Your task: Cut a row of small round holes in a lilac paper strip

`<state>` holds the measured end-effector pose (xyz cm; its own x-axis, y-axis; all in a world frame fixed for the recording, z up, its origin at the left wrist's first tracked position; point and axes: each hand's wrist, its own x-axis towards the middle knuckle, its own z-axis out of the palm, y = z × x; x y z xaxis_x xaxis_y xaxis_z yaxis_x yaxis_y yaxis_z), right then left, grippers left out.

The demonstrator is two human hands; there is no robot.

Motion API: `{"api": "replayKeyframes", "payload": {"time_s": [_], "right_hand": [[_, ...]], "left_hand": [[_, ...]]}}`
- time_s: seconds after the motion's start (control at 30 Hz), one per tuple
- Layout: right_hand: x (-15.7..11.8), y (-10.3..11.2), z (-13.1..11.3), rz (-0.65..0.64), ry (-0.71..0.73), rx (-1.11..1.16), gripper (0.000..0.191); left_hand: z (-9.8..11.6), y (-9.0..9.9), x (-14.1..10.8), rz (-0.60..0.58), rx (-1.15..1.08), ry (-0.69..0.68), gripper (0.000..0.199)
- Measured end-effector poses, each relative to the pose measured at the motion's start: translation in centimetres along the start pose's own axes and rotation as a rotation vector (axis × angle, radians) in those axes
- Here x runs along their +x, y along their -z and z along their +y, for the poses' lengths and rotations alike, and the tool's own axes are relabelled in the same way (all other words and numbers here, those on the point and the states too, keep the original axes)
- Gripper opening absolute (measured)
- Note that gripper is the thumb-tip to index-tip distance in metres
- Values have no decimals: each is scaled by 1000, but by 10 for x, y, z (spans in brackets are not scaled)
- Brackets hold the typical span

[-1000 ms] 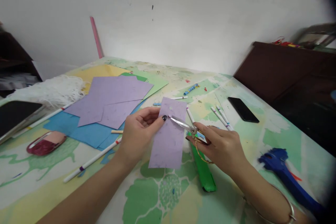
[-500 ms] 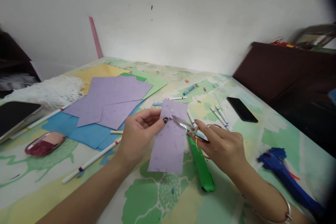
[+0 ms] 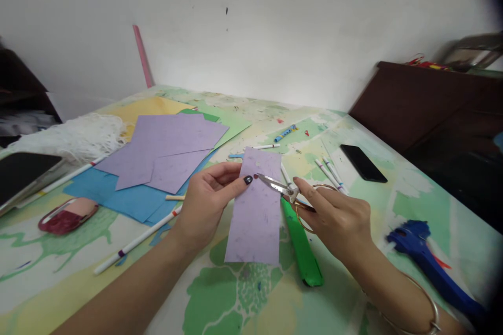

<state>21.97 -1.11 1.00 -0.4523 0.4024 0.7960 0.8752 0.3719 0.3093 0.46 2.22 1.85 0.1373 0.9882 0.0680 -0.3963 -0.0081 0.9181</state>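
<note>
A strip of purple paper point(image 3: 254, 225) is pinched at its left edge by my left hand point(image 3: 214, 196), thumb on top. Near the thumb, a small dark reddish spot point(image 3: 255, 176) shows on the paper; whether it is a hole or a mark I cannot tell. My right hand point(image 3: 338, 214) grips gold-handled scissors point(image 3: 277, 186), fingers in the loops. The blades look nearly closed, and their tips lie over the paper beside the spot. Just right of the strip, partly under the scissors, lies a long green object point(image 3: 304, 251).
Purple sheets point(image 3: 173, 136) overlap blue sheets point(image 3: 118, 193) at the left, near white shredded strands point(image 3: 78, 133). A white stick-like pen point(image 3: 137, 238) lies by my left forearm. On the right are a black phone point(image 3: 363, 162), several thin markers point(image 3: 330, 174) and a blue glue gun point(image 3: 428, 261).
The lower end of the purple strip has swung slightly right. My right hand and the scissors have shifted a little right, and the blades look closer together. The dark spot shows more fully.
</note>
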Motion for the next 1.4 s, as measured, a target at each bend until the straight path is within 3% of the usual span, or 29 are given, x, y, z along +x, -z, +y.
{"api": "replayKeyframes", "payload": {"time_s": [0.3, 0.5, 0.7, 1.0, 1.27, 1.4], "right_hand": [[-1, -3, 0, -18, -41, 38, 12], [-4, -6, 0, -127, -161, 313, 14], [-4, -5, -2, -164, -224, 373, 15], [4, 0, -3, -492, -525, 737, 16], [3, 0, -5, -460, -492, 709, 19], [0, -2, -5, -294, -334, 512, 16]], "left_hand": [[-1, 3, 1, -10, 58, 1, 18], [-2, 4, 2, -3, 70, 18, 19], [-1, 5, 2, 4, 75, 41, 18], [1, 4, 3, 6, 97, 62, 20], [1, 4, 3, -8, 125, 54, 17], [2, 4, 3, -7, 119, 70, 19]]}}
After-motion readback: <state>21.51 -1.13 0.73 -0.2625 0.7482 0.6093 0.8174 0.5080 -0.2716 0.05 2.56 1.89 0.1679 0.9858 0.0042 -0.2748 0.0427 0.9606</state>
